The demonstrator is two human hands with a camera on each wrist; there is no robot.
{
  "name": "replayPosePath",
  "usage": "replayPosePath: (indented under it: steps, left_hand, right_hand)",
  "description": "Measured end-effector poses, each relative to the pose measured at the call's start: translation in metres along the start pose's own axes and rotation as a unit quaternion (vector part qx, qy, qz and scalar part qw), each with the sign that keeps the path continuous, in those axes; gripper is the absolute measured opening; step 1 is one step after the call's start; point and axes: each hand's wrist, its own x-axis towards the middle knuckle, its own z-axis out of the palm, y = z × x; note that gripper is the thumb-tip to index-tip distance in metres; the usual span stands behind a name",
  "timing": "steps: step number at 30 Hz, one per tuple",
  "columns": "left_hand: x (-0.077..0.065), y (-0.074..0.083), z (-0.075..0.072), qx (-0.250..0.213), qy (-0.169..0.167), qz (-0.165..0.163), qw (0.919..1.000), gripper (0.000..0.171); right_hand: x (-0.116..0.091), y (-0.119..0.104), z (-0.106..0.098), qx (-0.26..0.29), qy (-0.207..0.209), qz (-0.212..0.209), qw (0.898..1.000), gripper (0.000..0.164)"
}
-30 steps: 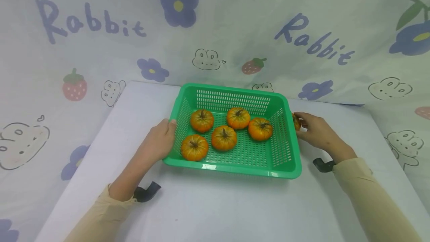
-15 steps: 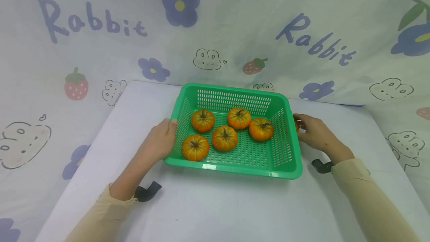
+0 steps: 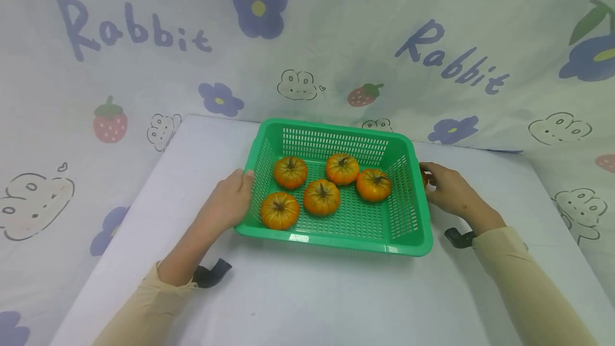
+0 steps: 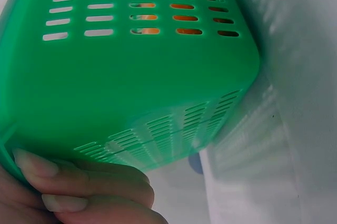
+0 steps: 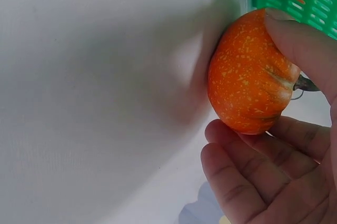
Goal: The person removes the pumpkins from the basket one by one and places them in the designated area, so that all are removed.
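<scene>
A green plastic basket point(image 3: 317, 238) with slotted walls stands on the white table, with several small orange pumpkins inside, such as the front-left pumpkin point(image 3: 280, 211) and the middle one point(image 3: 321, 197). My left hand point(image 3: 228, 199) grips the basket's left rim; in the left wrist view its fingers point(image 4: 105, 187) curl under that rim. Just outside the right wall, my right hand point(image 3: 454, 191) holds another orange pumpkin point(image 5: 253, 77). In the right wrist view the thumb lies on one side of it and the fingers on the other. From the head view, the basket's rim and my hand mostly hide this pumpkin.
Black curved pieces show beside the left wrist point(image 3: 211, 274) and the right wrist point(image 3: 460, 237). Behind the table point(image 3: 307, 298) hangs a white cloth point(image 3: 326, 25) printed with flowers, strawberries and rabbits.
My right hand has shifted very slightly left, closer against the pumpkin beside the basket. The left hand keeps its grip, and the basket and the pumpkins inside stay in place.
</scene>
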Motion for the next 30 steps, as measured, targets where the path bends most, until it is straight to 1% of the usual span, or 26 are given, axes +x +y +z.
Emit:
replayPosePath:
  steps: [13, 17, 22, 30]
  left_hand:
    - [-0.001, 0.002, 0.000, 0.004, 0.005, 0.001, 1.0000, 0.052]
    - [-0.001, 0.001, 0.000, 0.004, 0.004, 0.002, 1.0000, 0.052]
    - [0.000, 0.001, 0.000, 0.004, 0.003, 0.002, 1.0000, 0.051]
    - [0.000, 0.000, -0.001, 0.004, 0.000, -0.001, 1.0000, 0.051]
  right_hand:
    - [0.001, 0.000, -0.001, -0.001, -0.003, 0.005, 1.000, 0.068]
    - [-0.001, 0.000, -0.004, -0.001, -0.005, 0.012, 1.000, 0.071]
    - [-0.005, -0.003, -0.012, -0.008, -0.002, 0.013, 1.000, 0.077]
    - [-0.018, -0.009, -0.032, -0.026, 0.012, 0.016, 0.999, 0.092]
